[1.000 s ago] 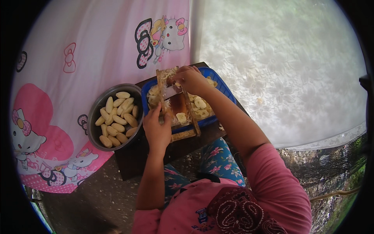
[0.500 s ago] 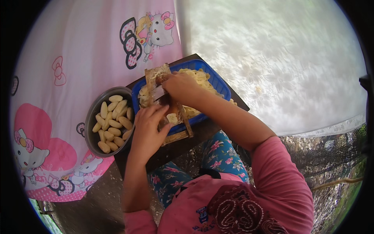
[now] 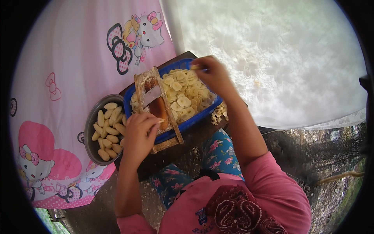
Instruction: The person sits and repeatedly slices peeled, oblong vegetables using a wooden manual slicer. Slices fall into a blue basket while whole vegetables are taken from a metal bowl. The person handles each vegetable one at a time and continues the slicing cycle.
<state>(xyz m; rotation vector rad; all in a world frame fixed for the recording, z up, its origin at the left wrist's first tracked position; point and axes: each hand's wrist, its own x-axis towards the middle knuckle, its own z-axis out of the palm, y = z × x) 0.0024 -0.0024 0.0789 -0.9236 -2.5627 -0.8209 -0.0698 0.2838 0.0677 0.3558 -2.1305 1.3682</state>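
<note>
A wooden slicer (image 3: 171, 113) with a metal blade (image 3: 152, 96) lies across a blue plastic basket (image 3: 193, 124). Thin pale banana slices (image 3: 183, 91) heap up in the basket, to the right of the slicer. My left hand (image 3: 139, 132) is beside the slicer's near left side, thumb and finger pinched on a small pale banana piece. Over the basket's far right corner is my right hand (image 3: 215, 77), slightly blurred, its fingers closed on a small yellowish banana end. Several peeled bananas (image 3: 112, 139) fill a grey metal pot (image 3: 92, 149) at the left.
The basket rests on a dark wooden table (image 3: 142, 167). Small banana scraps (image 3: 219, 114) lie by the basket's right end. A pink patterned curtain (image 3: 78, 43) hangs at the left, a white lacy one (image 3: 269, 62) at the right. My knees (image 3: 220, 150) are close to the table's near edge.
My right hand has lifted off the slicer and moved right, to the basket's far corner. My left hand has drawn slightly nearer and now pinches a small piece. The slicer's blade is uncovered.
</note>
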